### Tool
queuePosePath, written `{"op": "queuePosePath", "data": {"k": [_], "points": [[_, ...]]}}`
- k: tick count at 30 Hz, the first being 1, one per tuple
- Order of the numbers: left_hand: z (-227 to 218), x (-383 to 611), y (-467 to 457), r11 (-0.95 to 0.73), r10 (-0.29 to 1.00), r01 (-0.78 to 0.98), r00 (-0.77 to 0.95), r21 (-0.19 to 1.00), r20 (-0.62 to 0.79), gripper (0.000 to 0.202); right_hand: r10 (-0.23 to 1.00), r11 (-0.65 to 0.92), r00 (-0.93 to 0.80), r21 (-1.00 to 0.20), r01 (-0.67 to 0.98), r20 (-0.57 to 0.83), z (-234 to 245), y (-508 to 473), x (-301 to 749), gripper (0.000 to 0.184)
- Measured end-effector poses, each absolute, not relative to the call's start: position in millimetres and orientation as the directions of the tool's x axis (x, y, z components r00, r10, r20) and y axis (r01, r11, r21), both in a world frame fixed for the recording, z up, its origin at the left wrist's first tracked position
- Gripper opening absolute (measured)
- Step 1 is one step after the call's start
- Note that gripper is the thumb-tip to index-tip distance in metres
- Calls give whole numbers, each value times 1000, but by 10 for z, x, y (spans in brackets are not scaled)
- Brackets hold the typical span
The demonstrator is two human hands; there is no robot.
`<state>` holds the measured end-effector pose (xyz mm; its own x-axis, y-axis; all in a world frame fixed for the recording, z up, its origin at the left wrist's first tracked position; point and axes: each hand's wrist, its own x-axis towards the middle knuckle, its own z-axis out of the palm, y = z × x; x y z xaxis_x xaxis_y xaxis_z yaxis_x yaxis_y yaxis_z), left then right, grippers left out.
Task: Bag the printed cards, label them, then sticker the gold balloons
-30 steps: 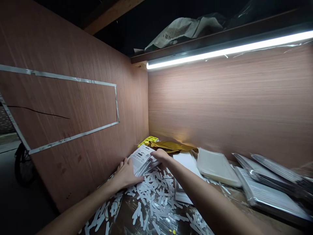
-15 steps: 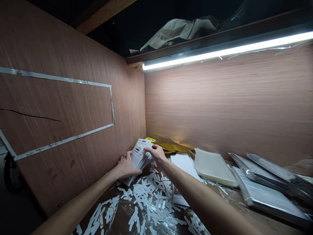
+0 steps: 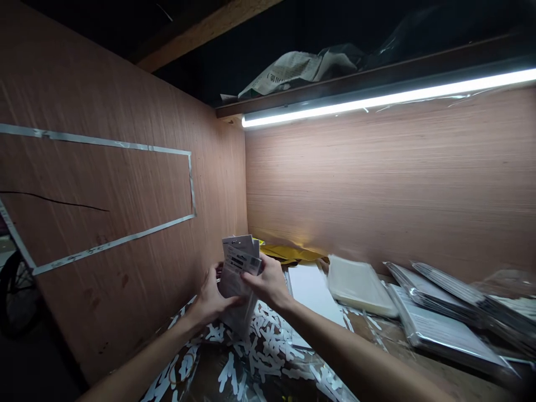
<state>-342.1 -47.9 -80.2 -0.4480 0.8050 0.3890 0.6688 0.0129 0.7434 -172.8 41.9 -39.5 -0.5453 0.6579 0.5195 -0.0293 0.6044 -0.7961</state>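
So I'm running this from far off, and both hands are busy: my left hand (image 3: pixel 210 298) has the packs (image 3: pixel 235 282) by their left side, thumb across the front, while my right hand (image 3: pixel 270 283) pinches the upper right edge, thumb in front. The packs stand roughly upright between them, printed headers a bit fanned at the top, over a mess of white cutouts (image 3: pixel 270 357). Can't tell if the bottom end touches the tabletop (image 3: pixel 422 371) or hangs just above it

Handling-wise, I'd guess they're light, with stiffish card and slick clear plastic, so they'd slide on each other. I'd take the side edges, low and high, with gentle pressure; squeezing the middle could dent the plastic, and the header corners look bendable

Farther out, a gold sheet (image 3: pixel 288 254) lies behind the hands, then come white cards (image 3: pixel 312 290), an off-white tray-like stack (image 3: pixel 360 285) and, over on the right, plastic-wrapped bundles (image 3: pixel 448 326). A bright tube light (image 3: pixel 377 102) runs above it all
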Motion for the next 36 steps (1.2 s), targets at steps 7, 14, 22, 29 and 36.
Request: {"op": "queuePosePath", "data": {"k": [7,14,22,29,36], "points": [[-596,-2930,-693,-152,899,547,-270,823,345,57,466,770,-606,-633,-82,645,-204,-19,-684,26],[-335,-2214,-1023,-477,870,596,214,646,445,58,363,920,-547,-382,85,754,-363,-298,371,100],[-856,-1729,-948,-457,889,312,164,833,427,65,258,957,-562,-288,37,786,-465,-509,760,75],[-924,-1543,-898,-426,900,226,201,876,386,75,470,868,-518,-481,124,715,-699,-415,998,47],[-930,-1473,-852,-484,874,223,174,846,454,76,398,914,-612,-352,201,683,-278,-398,1082,69]]}}
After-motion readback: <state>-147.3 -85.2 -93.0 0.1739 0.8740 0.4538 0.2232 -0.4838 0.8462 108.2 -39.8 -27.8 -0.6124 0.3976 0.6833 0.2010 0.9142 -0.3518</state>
